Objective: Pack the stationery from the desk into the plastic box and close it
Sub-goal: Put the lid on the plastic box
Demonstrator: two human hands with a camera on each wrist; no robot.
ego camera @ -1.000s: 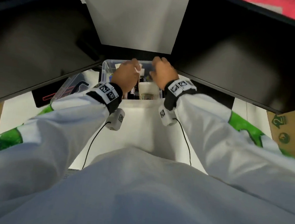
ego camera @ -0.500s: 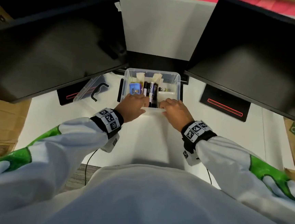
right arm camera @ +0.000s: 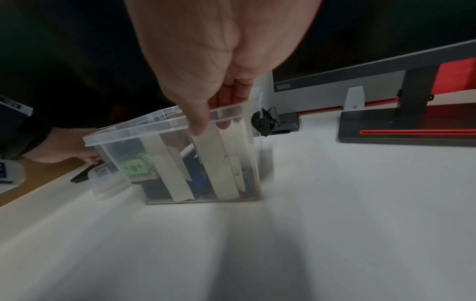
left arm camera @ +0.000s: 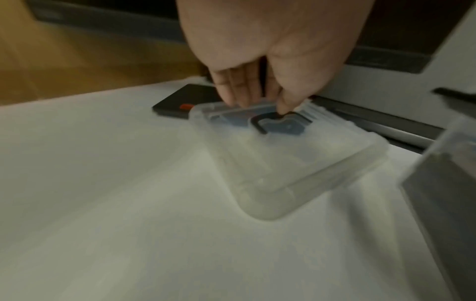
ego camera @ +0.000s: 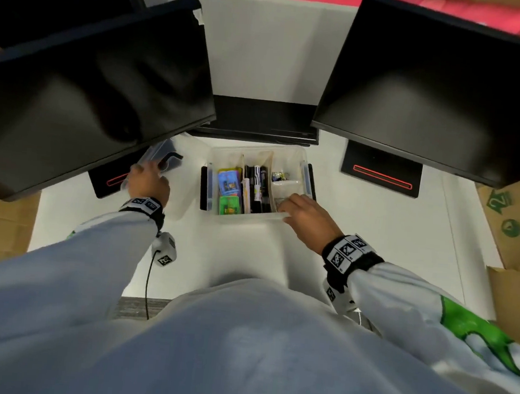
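The clear plastic box stands open on the white desk between two monitors. Inside it are markers, colourful erasers and small clips, set apart by dividers. My right hand grips the box's near right rim, thumb on the outside wall and fingers inside. The clear lid with its black handle lies flat to the left of the box. My left hand pinches the lid's far edge by the handle. The lid looks blurred.
Two dark monitors overhang the desk, their black bases marked with red lines. A black flat device sits behind the box. Cardboard boxes flank the desk on both sides.
The box has come nearer under both hands. My left hand has let go of its rim and moved left onto the lid. My right hand stays on the rim.
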